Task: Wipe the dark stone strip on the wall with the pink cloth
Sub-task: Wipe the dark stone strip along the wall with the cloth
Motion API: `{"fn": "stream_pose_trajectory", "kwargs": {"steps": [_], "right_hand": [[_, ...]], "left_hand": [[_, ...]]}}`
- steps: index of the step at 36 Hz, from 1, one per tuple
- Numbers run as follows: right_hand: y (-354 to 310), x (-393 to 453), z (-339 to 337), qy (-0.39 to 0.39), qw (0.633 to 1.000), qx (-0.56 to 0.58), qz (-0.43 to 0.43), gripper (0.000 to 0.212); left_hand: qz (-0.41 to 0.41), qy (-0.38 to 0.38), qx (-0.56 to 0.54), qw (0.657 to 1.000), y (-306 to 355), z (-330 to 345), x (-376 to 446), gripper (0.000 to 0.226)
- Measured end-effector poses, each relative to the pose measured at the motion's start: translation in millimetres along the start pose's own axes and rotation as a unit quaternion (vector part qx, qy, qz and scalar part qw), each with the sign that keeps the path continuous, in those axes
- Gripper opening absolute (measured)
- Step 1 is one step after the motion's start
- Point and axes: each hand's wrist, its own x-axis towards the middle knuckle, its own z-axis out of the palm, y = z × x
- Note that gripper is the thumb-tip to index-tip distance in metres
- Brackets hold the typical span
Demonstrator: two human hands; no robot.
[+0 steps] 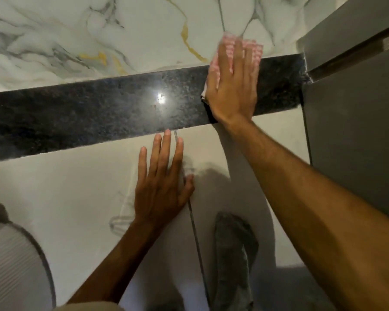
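Observation:
A dark speckled stone strip [99, 113] runs across the wall from the left edge to the grey panel at the right, with a bright light reflection near its middle. My right hand [234, 86] lies flat on the pink cloth [215, 66], pressing it against the strip's right part; the cloth sticks out past my fingertips onto the marble above and looks blurred. My left hand [162, 182] rests flat with spread fingers on the pale wall below the strip, holding nothing.
White marble tile with grey and gold veins [99, 37] covers the wall above the strip. A grey panel [355, 131] closes the right side. A grey cloth [234, 254] lies low in view, and a ribbed white rounded object [11, 261] sits bottom left.

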Motion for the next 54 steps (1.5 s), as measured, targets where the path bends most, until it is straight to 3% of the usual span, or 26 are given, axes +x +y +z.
{"fn": "stream_pose_trajectory", "kwargs": {"steps": [4,10,18,28,33,35,38,40,42,46,50,52,54], "right_hand": [[14.9,-61.0,2.8,0.022,0.997,0.004,-0.077,0.066],[55.9,-91.2,2.2,0.019,0.994,0.017,0.105,0.068],[58.1,15.8,1.9,0.04,0.993,-0.011,0.114,0.07],[46.7,-98.6,5.4,0.068,0.978,0.031,0.193,0.07],[38.6,-56.9,11.0,0.078,0.968,0.02,0.238,0.074],[28.7,-25.0,13.1,0.083,0.972,0.005,0.22,0.074],[7.7,-4.1,15.5,0.093,0.991,0.002,0.1,0.071],[0.3,-21.0,15.3,0.096,0.995,0.002,-0.01,0.066],[5.9,-57.1,14.3,0.084,0.995,0.013,-0.057,0.064],[25.7,-118.2,12.6,0.076,0.991,0.019,0.108,0.067],[-4.0,-97.2,15.1,0.081,0.963,0.017,0.257,0.068],[-33.9,-72.5,18.8,0.091,0.962,0.015,0.256,0.071],[-70.4,-54.4,26.9,0.117,0.979,0.004,0.168,0.071]], "left_hand": [[0.011,-0.008,-0.004,1.0,4.2,0.9,6.2,0.079],[0.01,-0.018,-0.003,1.0,4.7,-2.4,7.2,0.078],[0.003,-0.006,0.013,1.0,4.8,3.1,6.5,0.077],[-0.005,-0.011,0.014,1.0,7.0,-1.6,7.7,0.075],[0.004,0.0,0.008,1.0,6.3,-2.2,8.8,0.078],[0.004,0.008,0.011,1.0,6.4,-1.2,8.1,0.078],[-0.009,0.014,0.014,1.0,6.6,0.0,7.5,0.078],[-0.026,0.01,0.02,0.999,6.4,-1.8,7.6,0.077],[-0.044,0.005,0.023,0.999,6.0,-6.2,7.6,0.077],[-0.075,0.001,-0.003,0.997,-4.6,-17.2,0.8,0.074],[-0.11,0.0,0.004,0.994,-28.6,-20.5,-18.8,0.074],[-0.139,0.01,0.018,0.99,-39.5,-19.3,-28.3,0.074],[-0.173,0.021,0.034,0.984,-48.0,-17.3,-35.7,0.072]]}}
